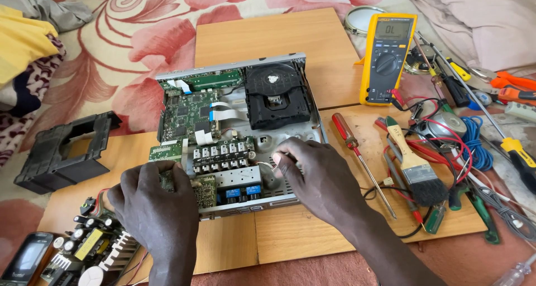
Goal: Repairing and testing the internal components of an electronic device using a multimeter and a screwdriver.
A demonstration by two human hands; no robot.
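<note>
**A:** What is in the middle of the view?

**B:** An opened disc player (240, 132), its cover off, lies flat on a wooden board (268, 40) that serves as the worktop. The green circuit boards (187, 115) sit on its left, the black disc drive (276, 96) at its far right, so every part faces up and is reachable from above.

**A:** And the hands?

**B:** The left hand (153, 208) rests on the near left corner, fingers curled down over a small board at the edge, seemingly steadying the chassis. The right hand (315, 174) reaches in from the right, fingertips pressed together as if pinching something small near the metal floor of the case; what it pinches I cannot tell.

**A:** What surrounds it?

**B:** Tools lie fanned out on the right, within reach of the right hand: a yellow multimeter (388, 57) at the far side, a red-handled screwdriver (349, 138), a paintbrush (416, 171), and tangled red leads (441, 135). On the left, set aside, are a black plastic frame (61, 152) and, nearer, a loose power board (92, 249). A floral cloth (139, 40) lies beneath it all.
</note>
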